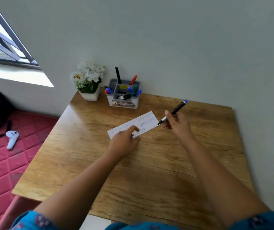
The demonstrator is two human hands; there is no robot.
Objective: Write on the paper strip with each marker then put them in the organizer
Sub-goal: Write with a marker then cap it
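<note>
My right hand (pixel 174 122) has its grip clamped on a black marker (pixel 174 112) with a blue end cap, fingers and thumb curled round the middle of the barrel. The marker is tilted, its bare tip pointing down and left, right at the right end of the paper strip (pixel 147 122); I cannot tell whether the tip touches the paper or the desk (pixel 149 163). The blue end points up and to the right.

My left hand (pixel 124 140) rests on the near left part of the strip, fingers curled. A bit of blue shows under those fingers, which looks like a small cap pinched there, though it is too hidden for me to be sure. The strip lies flat and slanted in the middle of the desk, with several lines of handwriting in red, green and blue across it.

At the far edge of the desk, against the wall, stands the grey and white organizer (pixel 124 97). Markers with blue, red, green and black caps stick out of its compartments, some upright, some leaning. Just left of it sits a white pot of white flowers (pixel 88 80).

To the left of the desk, a white handheld controller (pixel 12 138) lies on a red quilted mattress (pixel 8 163), below a barred window (pixel 3 39).
</note>
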